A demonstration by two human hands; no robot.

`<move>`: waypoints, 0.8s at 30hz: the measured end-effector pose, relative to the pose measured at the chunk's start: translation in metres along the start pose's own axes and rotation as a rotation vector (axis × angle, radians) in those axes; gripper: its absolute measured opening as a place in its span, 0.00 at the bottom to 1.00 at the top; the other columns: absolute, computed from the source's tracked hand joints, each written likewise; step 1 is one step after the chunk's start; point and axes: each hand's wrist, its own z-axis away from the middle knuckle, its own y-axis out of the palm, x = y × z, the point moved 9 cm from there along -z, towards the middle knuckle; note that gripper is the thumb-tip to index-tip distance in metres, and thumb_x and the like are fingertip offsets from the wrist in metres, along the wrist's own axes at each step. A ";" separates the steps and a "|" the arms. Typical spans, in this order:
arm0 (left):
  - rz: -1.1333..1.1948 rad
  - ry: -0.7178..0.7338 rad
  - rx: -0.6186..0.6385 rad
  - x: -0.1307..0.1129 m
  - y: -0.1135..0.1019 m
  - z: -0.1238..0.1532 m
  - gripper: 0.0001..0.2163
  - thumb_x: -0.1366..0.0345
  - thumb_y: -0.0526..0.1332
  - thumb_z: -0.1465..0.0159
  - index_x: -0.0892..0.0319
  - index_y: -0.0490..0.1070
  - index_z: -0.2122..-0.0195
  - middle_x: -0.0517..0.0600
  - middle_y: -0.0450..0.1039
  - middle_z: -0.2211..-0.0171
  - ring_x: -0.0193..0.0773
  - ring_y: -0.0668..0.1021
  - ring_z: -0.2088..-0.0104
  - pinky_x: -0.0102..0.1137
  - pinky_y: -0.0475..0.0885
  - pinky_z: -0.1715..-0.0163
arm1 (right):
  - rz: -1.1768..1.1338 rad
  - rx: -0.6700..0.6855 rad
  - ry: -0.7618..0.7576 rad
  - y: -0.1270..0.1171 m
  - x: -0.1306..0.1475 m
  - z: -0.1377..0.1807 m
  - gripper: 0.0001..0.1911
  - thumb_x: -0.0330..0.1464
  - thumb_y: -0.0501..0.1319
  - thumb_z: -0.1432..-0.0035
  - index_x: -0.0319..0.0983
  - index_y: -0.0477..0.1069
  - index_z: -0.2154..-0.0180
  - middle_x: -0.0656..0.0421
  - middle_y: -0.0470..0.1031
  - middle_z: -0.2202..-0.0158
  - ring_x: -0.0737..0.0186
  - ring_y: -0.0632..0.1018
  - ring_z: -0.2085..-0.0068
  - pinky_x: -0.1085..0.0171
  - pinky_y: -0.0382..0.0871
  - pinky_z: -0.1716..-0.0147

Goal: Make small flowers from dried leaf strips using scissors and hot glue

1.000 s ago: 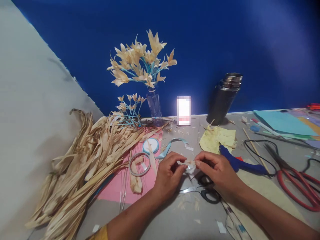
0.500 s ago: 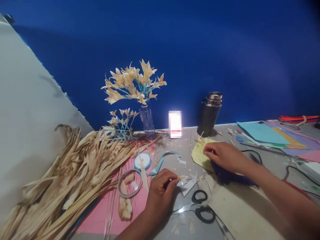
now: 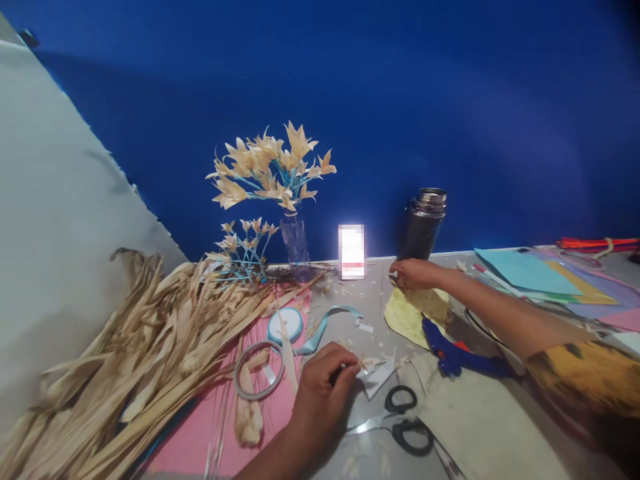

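Note:
My left hand (image 3: 327,380) rests low over the table with its fingers curled into a pinch. Pale husk scraps (image 3: 369,362) and a folded white paper piece (image 3: 379,380) lie at its fingertips; what it holds is too small to name. My right hand (image 3: 415,275) is stretched forward, fingertips together, before the dark flask (image 3: 424,227). Below it lies a yellow paper (image 3: 411,323), and the blue glue gun (image 3: 463,358) is under my forearm. Whatever the right fingers pinch cannot be made out. Black-handled scissors (image 3: 403,420) lie beside my left hand.
Dried corn husks (image 3: 165,353) are heaped at the left on pink paper (image 3: 200,427). Husk flowers (image 3: 270,163) stand in a clear bottle (image 3: 296,243). A tape roll (image 3: 237,380) and a ribbon spool (image 3: 285,327) lie nearby. Coloured sheets (image 3: 530,270) lie far right.
My right hand has moved forward and slightly left, from over the yellow paper to its far edge near the flask, uncovering the glue gun. My left hand has stayed almost still.

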 end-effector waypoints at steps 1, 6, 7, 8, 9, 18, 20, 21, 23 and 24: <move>-0.001 0.001 0.000 0.000 0.000 0.000 0.07 0.69 0.62 0.35 0.58 0.78 0.70 0.49 0.76 0.72 0.37 0.77 0.69 0.29 0.69 0.67 | 0.003 0.000 -0.004 -0.002 -0.003 0.002 0.16 0.39 0.64 0.31 0.39 0.73 0.46 0.53 0.76 0.46 0.55 0.80 0.52 0.51 0.78 0.52; -0.028 -0.003 -0.013 0.000 -0.004 0.000 0.08 0.69 0.62 0.35 0.57 0.77 0.71 0.49 0.77 0.71 0.37 0.78 0.69 0.29 0.70 0.66 | -0.011 -0.083 -0.040 -0.021 -0.012 0.029 0.09 0.29 0.59 0.32 0.38 0.79 0.55 0.53 0.82 0.55 0.55 0.82 0.55 0.59 0.74 0.55; -0.031 0.000 -0.015 -0.001 -0.005 0.000 0.08 0.69 0.62 0.35 0.57 0.77 0.71 0.49 0.76 0.72 0.37 0.78 0.69 0.29 0.70 0.66 | -0.017 -0.110 -0.044 -0.026 -0.014 0.037 0.11 0.27 0.58 0.34 0.38 0.79 0.56 0.52 0.83 0.56 0.55 0.82 0.56 0.60 0.73 0.56; -0.032 0.004 -0.016 -0.001 -0.005 0.000 0.08 0.69 0.62 0.35 0.57 0.77 0.71 0.49 0.76 0.72 0.37 0.78 0.69 0.29 0.70 0.67 | -0.024 -0.135 -0.048 -0.031 -0.016 0.046 0.13 0.26 0.57 0.35 0.38 0.80 0.56 0.52 0.84 0.56 0.54 0.82 0.56 0.61 0.72 0.57; -0.032 0.009 -0.015 -0.002 -0.004 0.000 0.08 0.69 0.62 0.35 0.57 0.77 0.71 0.49 0.76 0.72 0.37 0.78 0.69 0.29 0.70 0.67 | -0.031 -0.157 -0.053 -0.034 -0.018 0.054 0.14 0.26 0.56 0.37 0.39 0.80 0.57 0.52 0.84 0.57 0.53 0.82 0.57 0.61 0.72 0.58; -0.036 0.003 -0.027 -0.002 -0.004 -0.002 0.08 0.68 0.62 0.35 0.57 0.77 0.72 0.49 0.76 0.73 0.38 0.78 0.70 0.29 0.70 0.68 | -0.083 -0.275 -0.107 -0.046 -0.030 0.107 0.14 0.32 0.55 0.38 0.43 0.80 0.61 0.53 0.83 0.59 0.51 0.81 0.58 0.58 0.71 0.59; -0.035 0.005 -0.026 -0.002 -0.005 -0.002 0.08 0.68 0.62 0.35 0.57 0.77 0.71 0.49 0.77 0.72 0.38 0.78 0.70 0.29 0.70 0.68 | -0.092 -0.291 -0.115 -0.043 -0.033 0.118 0.15 0.35 0.54 0.36 0.43 0.80 0.60 0.52 0.83 0.58 0.51 0.81 0.58 0.56 0.71 0.58; -0.035 0.006 -0.026 -0.002 -0.005 -0.002 0.08 0.68 0.62 0.35 0.57 0.77 0.71 0.49 0.77 0.72 0.38 0.78 0.70 0.29 0.70 0.68 | -0.103 -0.300 -0.121 -0.042 -0.034 0.123 0.15 0.36 0.53 0.35 0.43 0.79 0.61 0.52 0.83 0.59 0.50 0.81 0.58 0.55 0.71 0.57; -0.033 0.008 -0.030 -0.002 -0.005 -0.001 0.08 0.68 0.62 0.35 0.57 0.77 0.71 0.48 0.76 0.73 0.37 0.78 0.70 0.29 0.70 0.68 | -0.134 -0.314 -0.133 -0.038 -0.037 0.133 0.15 0.37 0.53 0.34 0.43 0.79 0.61 0.51 0.83 0.59 0.49 0.81 0.57 0.53 0.71 0.53; -0.028 0.007 -0.032 -0.002 -0.005 -0.001 0.08 0.68 0.62 0.35 0.57 0.77 0.71 0.48 0.76 0.73 0.37 0.78 0.70 0.29 0.70 0.68 | -0.149 -0.324 -0.134 -0.036 -0.039 0.137 0.15 0.38 0.53 0.34 0.43 0.79 0.61 0.52 0.83 0.59 0.49 0.81 0.57 0.52 0.70 0.51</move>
